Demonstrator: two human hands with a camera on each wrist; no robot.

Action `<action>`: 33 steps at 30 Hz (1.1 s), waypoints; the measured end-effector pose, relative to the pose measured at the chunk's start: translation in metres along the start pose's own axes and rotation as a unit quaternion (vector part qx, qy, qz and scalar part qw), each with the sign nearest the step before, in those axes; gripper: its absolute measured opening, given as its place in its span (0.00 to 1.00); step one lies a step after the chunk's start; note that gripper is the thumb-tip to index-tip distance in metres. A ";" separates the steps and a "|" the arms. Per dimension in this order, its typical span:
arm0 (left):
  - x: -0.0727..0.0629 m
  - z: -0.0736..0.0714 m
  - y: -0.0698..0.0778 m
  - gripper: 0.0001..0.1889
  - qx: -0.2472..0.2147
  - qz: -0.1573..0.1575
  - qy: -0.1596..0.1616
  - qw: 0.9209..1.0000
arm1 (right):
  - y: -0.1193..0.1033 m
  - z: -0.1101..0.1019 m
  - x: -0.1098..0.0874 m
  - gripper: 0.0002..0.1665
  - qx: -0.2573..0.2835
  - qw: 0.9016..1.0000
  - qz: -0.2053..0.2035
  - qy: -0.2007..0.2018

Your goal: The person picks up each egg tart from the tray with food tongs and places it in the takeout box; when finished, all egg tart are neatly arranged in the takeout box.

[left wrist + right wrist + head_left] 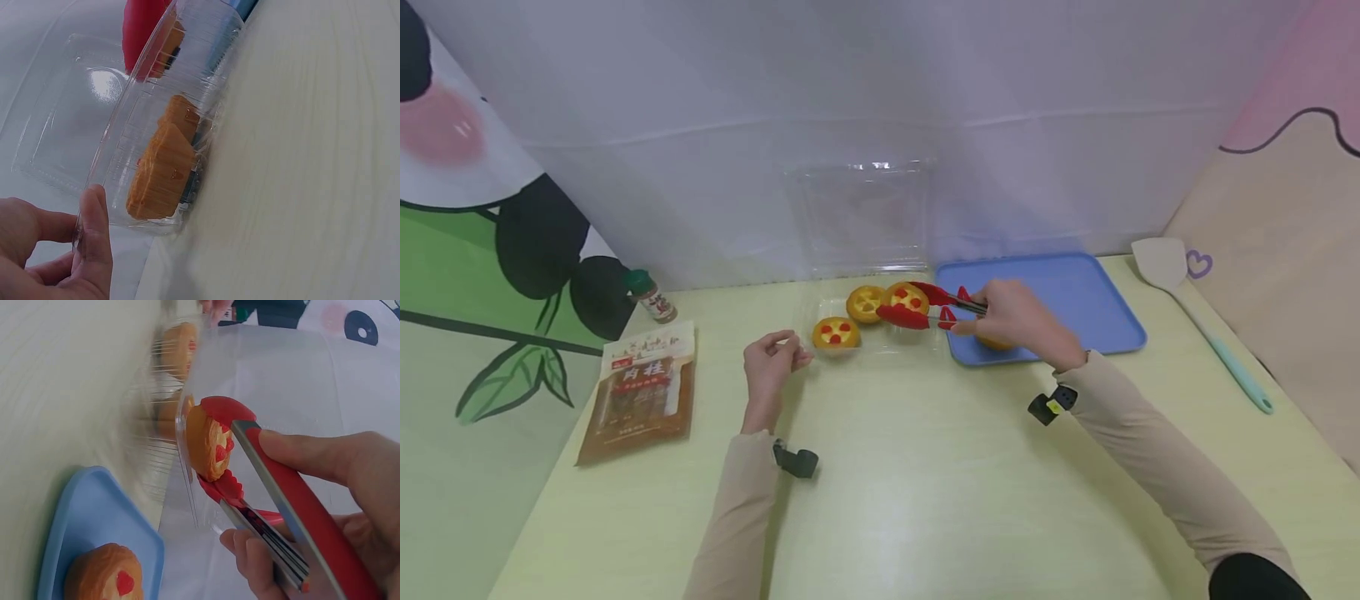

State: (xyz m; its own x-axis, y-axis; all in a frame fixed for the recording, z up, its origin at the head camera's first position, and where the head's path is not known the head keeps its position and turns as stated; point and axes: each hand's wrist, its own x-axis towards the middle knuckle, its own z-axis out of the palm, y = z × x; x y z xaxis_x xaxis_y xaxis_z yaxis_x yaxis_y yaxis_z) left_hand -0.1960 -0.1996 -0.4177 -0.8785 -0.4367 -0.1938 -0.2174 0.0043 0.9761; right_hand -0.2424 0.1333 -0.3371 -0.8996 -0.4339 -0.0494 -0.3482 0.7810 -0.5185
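Observation:
My right hand (1021, 319) grips red-tipped tongs (903, 317), whose tips hold a tart (209, 444) with red pieces on top. That tart is over the right part of an open clear plastic box (891, 340). Two more tarts are inside the box: one with red pieces (836, 333) at front left and a yellow-topped one (864, 305) behind it. My left hand (771, 367) pinches the box's left rim between thumb and fingers, plain in the left wrist view. Another tart (107, 575) sits on the blue tray (1060, 292), partly hidden by my right hand in the head view.
The box's clear lid (865, 217) stands raised against the white cloth backdrop. On the left lie a brown food packet (643, 392) and a small green-capped jar (651, 296). A spatula (1206, 329) with a mint handle lies right of the tray.

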 end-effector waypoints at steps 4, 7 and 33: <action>0.000 0.000 0.000 0.17 -0.001 0.000 0.001 1.000 | -0.007 0.004 0.004 0.35 -0.027 1.000 -0.002 0.004; 0.000 0.000 0.001 0.17 -0.001 0.004 0.000 1.000 | -0.011 0.006 0.006 0.34 -0.037 0.999 -0.006 0.009; 0.002 -0.001 -0.002 0.17 0.001 0.008 -0.001 1.000 | -0.030 0.023 0.026 0.28 -0.116 0.992 -0.031 0.036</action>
State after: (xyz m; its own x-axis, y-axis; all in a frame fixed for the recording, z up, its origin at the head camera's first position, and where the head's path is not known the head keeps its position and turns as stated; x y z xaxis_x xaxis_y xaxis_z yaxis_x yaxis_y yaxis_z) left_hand -0.1968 -0.2010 -0.4194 -0.8826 -0.4354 -0.1774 -0.2036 0.0137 0.9790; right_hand -0.2499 0.0886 -0.3423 -0.8879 -0.4581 0.0425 -0.4479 0.8395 -0.3077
